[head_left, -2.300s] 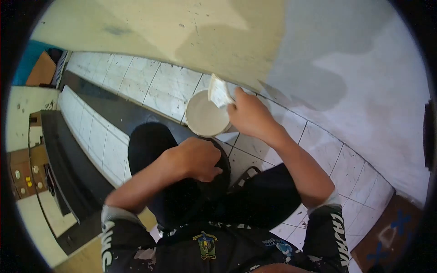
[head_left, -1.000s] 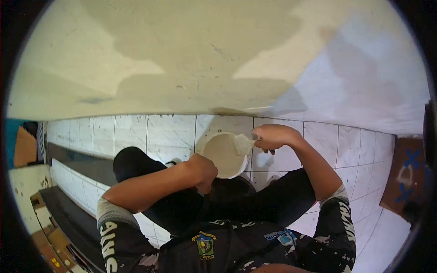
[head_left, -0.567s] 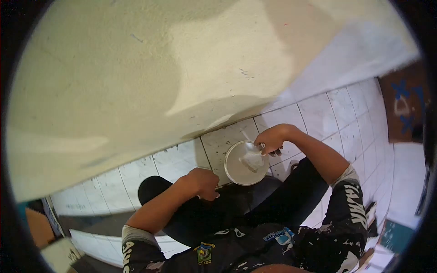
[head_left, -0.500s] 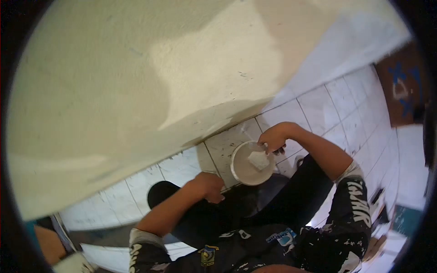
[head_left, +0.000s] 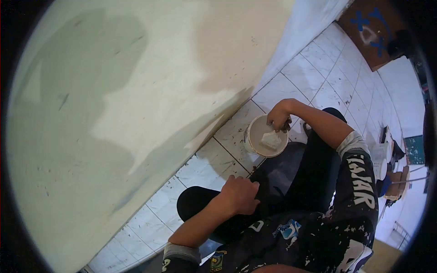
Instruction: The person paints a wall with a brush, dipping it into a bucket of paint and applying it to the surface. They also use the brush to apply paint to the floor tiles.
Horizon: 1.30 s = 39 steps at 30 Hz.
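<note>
My right hand (head_left: 280,117) reaches over the rim of a round white bucket (head_left: 246,140), its fingers closed round the top of a paintbrush whose handle they hide. The brush's broad, pale head (head_left: 271,140) points down into the bucket, over what looks like off-white paint (head_left: 258,128). My left hand (head_left: 240,194) is curled in a loose fist near my left knee, apart from the bucket, with nothing visible in it.
A cream wall (head_left: 173,77) with shadows rises close in front, meeting a white-tiled floor (head_left: 314,73) marked with dark specks. A brown panel with blue marks (head_left: 364,32) stands far right. White containers (head_left: 380,161) and other items sit behind my right arm.
My view has turned, so the wall edge slants more steeply. The bucket and right hand now appear higher and slightly right. My left hand appears further right, still curled.
</note>
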Each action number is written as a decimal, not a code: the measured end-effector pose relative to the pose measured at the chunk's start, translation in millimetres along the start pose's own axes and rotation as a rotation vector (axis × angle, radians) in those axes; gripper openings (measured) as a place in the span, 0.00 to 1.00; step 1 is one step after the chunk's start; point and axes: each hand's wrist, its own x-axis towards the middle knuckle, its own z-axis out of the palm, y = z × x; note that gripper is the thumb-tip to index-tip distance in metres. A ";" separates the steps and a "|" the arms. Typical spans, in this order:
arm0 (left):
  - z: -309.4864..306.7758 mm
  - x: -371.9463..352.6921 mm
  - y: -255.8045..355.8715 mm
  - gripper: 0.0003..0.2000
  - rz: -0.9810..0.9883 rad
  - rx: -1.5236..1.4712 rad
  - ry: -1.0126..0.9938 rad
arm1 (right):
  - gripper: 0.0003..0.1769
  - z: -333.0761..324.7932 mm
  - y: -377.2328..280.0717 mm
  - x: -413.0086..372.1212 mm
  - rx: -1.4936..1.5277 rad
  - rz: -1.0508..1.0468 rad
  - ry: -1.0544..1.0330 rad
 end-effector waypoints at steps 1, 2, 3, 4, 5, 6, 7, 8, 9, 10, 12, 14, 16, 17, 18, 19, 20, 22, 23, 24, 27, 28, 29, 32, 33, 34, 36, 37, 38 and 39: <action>2.9 -6.4 -0.3 0.18 0.007 0.021 0.045 | 0.14 1.4 -0.2 -3.4 0.008 0.011 0.015; 4.8 -11.3 0.1 0.18 0.019 0.036 0.046 | 0.14 3.3 0.2 -5.2 0.013 0.037 0.009; 7.7 -16.0 1.0 0.19 0.041 0.028 0.124 | 0.15 7.0 -2.2 -5.8 0.025 0.058 -0.002; 10.7 -21.4 1.4 0.19 0.067 0.017 0.198 | 0.15 9.6 -9.7 -12.9 0.046 0.060 0.006; 11.8 -26.6 1.3 0.19 0.084 0.031 0.184 | 0.15 11.1 -13.6 -22.2 0.040 0.086 0.039; 11.6 -29.4 2.4 0.20 0.101 0.036 0.188 | 0.14 13.0 -19.7 -36.5 0.035 0.120 0.069; 12.0 -29.1 4.6 0.20 0.125 0.039 0.194 | 0.16 13.2 -27.5 -50.4 -0.004 0.111 0.080; 12.8 -29.1 5.3 0.20 0.160 0.049 0.190 | 0.17 11.5 -33.9 -62.0 -0.012 0.083 0.053; 12.6 -29.2 4.1 0.20 0.159 0.029 0.203 | 0.18 6.6 -37.7 -74.1 -0.025 0.058 0.028; 12.4 -29.1 3.1 0.21 0.150 0.011 0.212 | 0.19 1.4 -44.2 -84.7 -0.054 0.067 -0.001; 11.0 -28.7 0.6 0.21 0.117 0.025 0.145 | 0.18 -6.6 -53.3 -88.7 -0.125 0.095 -0.059; 3.1 -30.3 -1.6 0.21 0.062 0.032 0.088 | 0.14 -15.4 -37.3 -61.8 -0.161 0.115 -0.114; -6.8 -22.1 -0.2 0.22 0.035 -0.008 0.060 | 0.13 -24.2 -18.8 -44.2 -0.148 0.117 -0.133; -8.5 -17.5 -0.7 0.22 0.028 -0.003 0.067 | 0.12 -25.2 -13.4 -31.6 -0.192 0.110 -0.154; -9.1 -12.3 -1.6 0.22 0.000 -0.034 0.023 | 0.11 -24.8 -11.0 -24.6 -0.239 0.100 -0.176; -9.9 -7.2 -1.8 0.23 -0.030 -0.069 -0.020 | 0.11 -22.7 -10.4 -25.7 -0.252 0.093 -0.172; -11.2 -4.2 -2.0 0.23 -0.048 -0.071 -0.017 | 0.10 -19.0 -9.5 -26.6 -0.252 -0.005 -0.130; -16.9 5.0 -3.2 0.24 -0.203 -0.099 -0.064 | 0.09 -16.6 -14.0 -38.0 -0.280 -0.108 -0.092; -19.5 11.0 -3.3 0.24 -0.228 -0.113 -0.051 | 0.10 -15.4 -19.2 -43.6 -0.398 -0.159 -0.080; -21.0 17.2 -3.7 0.25 -0.274 -0.115 -0.093 | 0.11 -12.8 -22.7 -42.2 -0.517 -0.215 -0.068; -19.9 29.6 -4.4 0.27 -0.340 -0.175 -0.114 | 0.14 2.5 -16.6 -13.5 -0.722 -0.402 0.130; -20.5 33.0 -5.2 0.28 -0.330 -0.229 -0.102 | 0.14 7.1 -16.2 -3.0 -0.802 -0.476 0.195; -23.5 36.2 -6.4 0.28 -0.372 -0.237 -0.083 | 0.13 14.4 -5.5 24.9 -0.737 -0.512 0.243; -21.1 42.9 -6.7 0.27 -0.410 -0.236 -0.077 | 0.13 26.8 0.0 34.5 -0.729 -0.657 0.307; -21.8 48.1 -3.0 0.27 -0.428 -0.255 -0.066 | 0.12 33.3 -5.4 6.2 -0.722 -0.596 0.368; -23.8 52.5 -0.2 0.27 -0.430 -0.210 -0.053 | 0.11 40.8 -9.5 -7.3 -0.709 -0.541 0.421; -25.8 58.8 5.7 0.26 -0.422 -0.159 -0.033 | 0.10 52.7 -0.8 13.6 -0.692 -0.608 0.448; -26.6 63.3 12.1 0.24 -0.425 -0.099 -0.032 | 0.10 59.2 5.6 24.5 -0.663 -0.642 0.510; -29.9 65.7 18.4 0.23 -0.407 -0.072 -0.010 | 0.09 63.2 9.6 35.4 -0.629 -0.669 0.573; -33.1 66.7 24.1 0.23 -0.386 -0.042 0.015 | 0.09 65.6 10.0 40.7 -0.628 -0.678 0.540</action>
